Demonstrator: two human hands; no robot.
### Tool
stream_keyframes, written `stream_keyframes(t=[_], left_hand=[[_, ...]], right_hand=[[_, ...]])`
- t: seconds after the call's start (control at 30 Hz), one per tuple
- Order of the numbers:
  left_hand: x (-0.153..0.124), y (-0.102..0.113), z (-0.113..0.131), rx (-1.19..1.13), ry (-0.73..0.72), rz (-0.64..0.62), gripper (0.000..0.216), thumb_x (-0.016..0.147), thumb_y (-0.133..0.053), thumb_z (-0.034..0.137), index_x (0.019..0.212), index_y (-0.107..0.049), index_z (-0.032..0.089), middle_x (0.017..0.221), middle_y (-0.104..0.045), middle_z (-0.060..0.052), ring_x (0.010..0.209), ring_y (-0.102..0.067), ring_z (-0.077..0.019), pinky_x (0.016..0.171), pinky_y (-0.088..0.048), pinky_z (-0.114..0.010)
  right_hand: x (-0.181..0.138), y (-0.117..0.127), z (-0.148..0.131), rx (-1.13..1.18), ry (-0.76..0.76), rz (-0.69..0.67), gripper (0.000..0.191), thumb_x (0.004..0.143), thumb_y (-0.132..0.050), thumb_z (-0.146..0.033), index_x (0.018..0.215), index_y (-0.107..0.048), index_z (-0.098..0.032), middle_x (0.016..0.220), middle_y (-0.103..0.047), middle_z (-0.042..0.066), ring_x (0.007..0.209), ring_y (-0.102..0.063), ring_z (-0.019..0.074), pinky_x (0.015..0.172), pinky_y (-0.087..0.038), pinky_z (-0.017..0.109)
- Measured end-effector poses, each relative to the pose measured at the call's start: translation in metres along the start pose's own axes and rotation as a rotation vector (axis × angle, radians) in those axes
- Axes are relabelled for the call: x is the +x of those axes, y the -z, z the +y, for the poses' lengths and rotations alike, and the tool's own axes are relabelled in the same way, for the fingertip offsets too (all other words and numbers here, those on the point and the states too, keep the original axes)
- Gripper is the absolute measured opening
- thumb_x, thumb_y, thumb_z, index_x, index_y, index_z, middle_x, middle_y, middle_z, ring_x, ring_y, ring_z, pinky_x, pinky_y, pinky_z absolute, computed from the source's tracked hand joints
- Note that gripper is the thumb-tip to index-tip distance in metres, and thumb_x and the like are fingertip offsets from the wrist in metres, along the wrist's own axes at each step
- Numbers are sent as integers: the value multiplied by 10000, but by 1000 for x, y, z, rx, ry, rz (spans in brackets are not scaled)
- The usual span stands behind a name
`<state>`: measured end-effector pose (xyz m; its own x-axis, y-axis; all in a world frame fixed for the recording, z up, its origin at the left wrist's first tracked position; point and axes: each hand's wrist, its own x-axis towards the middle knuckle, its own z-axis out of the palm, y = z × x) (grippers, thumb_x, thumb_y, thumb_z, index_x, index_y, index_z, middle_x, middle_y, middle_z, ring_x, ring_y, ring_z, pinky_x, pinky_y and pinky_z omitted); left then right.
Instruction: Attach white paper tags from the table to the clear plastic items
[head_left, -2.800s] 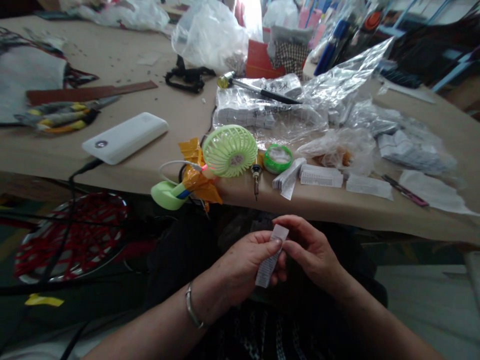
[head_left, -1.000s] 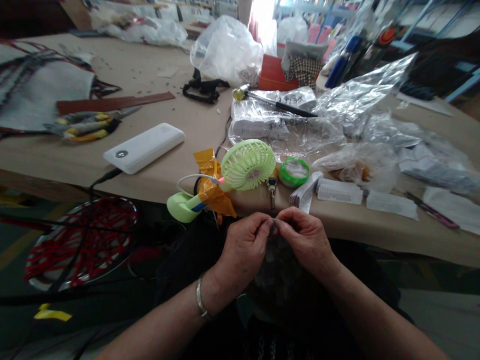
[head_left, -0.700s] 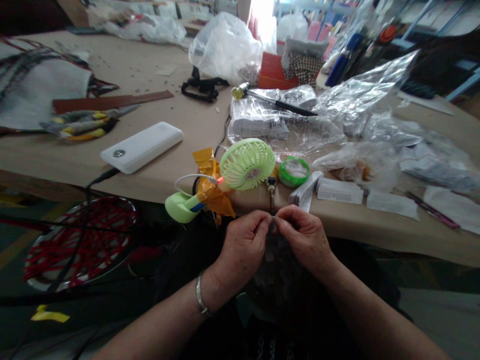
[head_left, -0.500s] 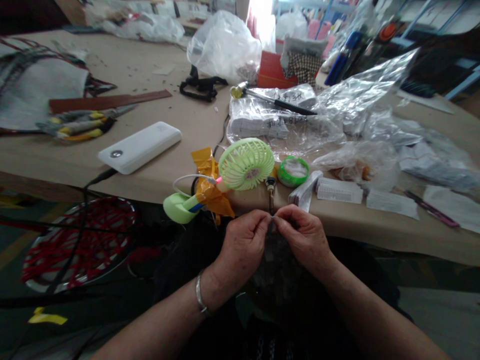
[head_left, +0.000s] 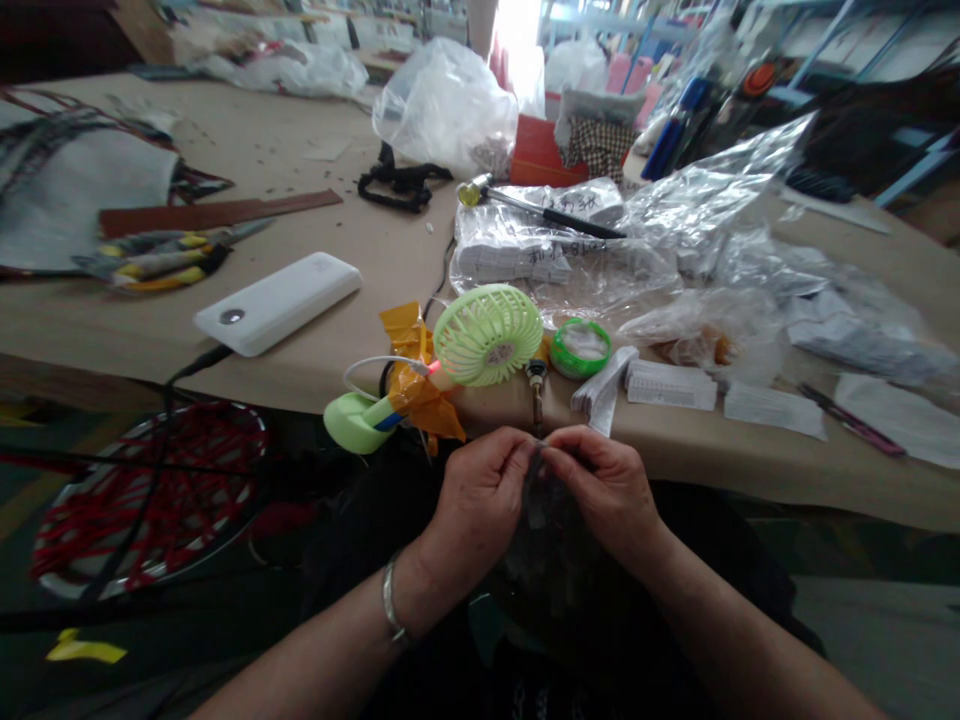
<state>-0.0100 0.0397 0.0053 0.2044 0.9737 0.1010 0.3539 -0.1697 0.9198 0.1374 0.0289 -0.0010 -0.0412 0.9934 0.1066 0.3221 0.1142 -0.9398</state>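
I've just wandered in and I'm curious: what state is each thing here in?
Left hand: pinched shut, anything held unclear.
Right hand: likewise, close beside it.
Power bank: lying flat, black cable attached.
Green fan: tilted, taped, red light glowing; spinning unclear.
Green tub: open, white material inside.
Hammer: lying on clear plastic bag.
Pliers: lying down.

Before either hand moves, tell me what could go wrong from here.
The metal-tipped tool at the front edge of the table points toward the left hand and right hand; lifting them could bump it, and whether it is hot cannot be told.
The folded paper strips lie near that edge and might get knocked off.
The black cable hangs down; snagging it could drag the white power bank.
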Motion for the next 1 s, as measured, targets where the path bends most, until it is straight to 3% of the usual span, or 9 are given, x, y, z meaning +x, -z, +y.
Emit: stream_keyframes(t=[0.13, 0.23, 0.37, 0.47, 0.57, 0.7, 0.87, 1.0], left_hand=[[-10, 1, -10, -11, 43, -38, 187, 859, -493, 246, 761, -636, 176, 661, -633, 8, 615, -571, -114, 580, -425, -192], [-13, -2, -25, 16, 27, -70, 188, 853, -500, 264, 859, -673, 189, 798, -699, -19, 723, -632, -148, 675, -470, -227], [-14, -8, -41, 135, 9, -44, 270, 831, -522, 283, 1039, -665, 188, 1015, -704, -66, 925, -645, -208, 841, -466, -302], [-16, -10, -42, 129, 35, -74, 244, 829, -519, 286, 983, -685, 194, 966, -714, -59, 885, -652, -204, 807, -471, -292], [-17, -12, -32, 41, 97, -109, 195, 823, -529, 271, 871, -702, 195, 860, -717, -39, 799, -646, -182, 741, -463, -264], [-13, -21, -7, -255, 312, -176, 161, 791, -571, 259, 744, -691, 163, 718, -686, -39, 706, -610, -168, 666, -449, -250], [-4, -44, 16, -1037, 659, -311, 243, 798, -596, 362, 851, -658, 133, 779, -671, -58, 679, -607, -142, 635, -485, -254], [-3, -56, 17, -1166, 730, -272, 161, 734, -682, 241, 773, -639, 91, 666, -622, -27, 532, -536, -64, 494, -408, -155]], right_hand=[[-17, 17, -2, -165, 92, -24, 93, 824, -588, -271, 869, -629, -200, 729, -667, -2, 620, -610, 117, 603, -484, 216], [-20, 39, 2, -441, 303, 97, 48, 830, -576, -219, 845, -621, -207, 765, -650, 8, 677, -605, 127, 640, -492, 233], [-7, 60, 15, -856, 502, 252, 215, 815, -595, -236, 1020, -622, -178, 952, -642, 79, 931, -573, 221, 828, -482, 364], [3, 62, 24, -1016, 529, 231, 236, 820, -595, -236, 1047, -627, -179, 1029, -653, 85, 1023, -544, 258, 884, -437, 410], [6, 62, 28, -960, 574, 251, 145, 826, -587, -189, 956, -650, -197, 979, -678, 55, 990, -568, 227, 881, -429, 388], [-2, 64, 25, -792, 646, 234, 126, 814, -578, -134, 902, -645, -196, 915, -673, 52, 951, -581, 198, 848, -460, 366], [-31, 56, 13, -686, 756, 98, 117, 812, -574, -134, 905, -627, -182, 920, -672, 58, 985, -569, 201, 857, -458, 382], [-43, 54, 5, -693, 802, -15, 141, 836, -531, -159, 937, -624, -191, 910, -682, 41, 993, -573, 191, 894, -446, 373]])
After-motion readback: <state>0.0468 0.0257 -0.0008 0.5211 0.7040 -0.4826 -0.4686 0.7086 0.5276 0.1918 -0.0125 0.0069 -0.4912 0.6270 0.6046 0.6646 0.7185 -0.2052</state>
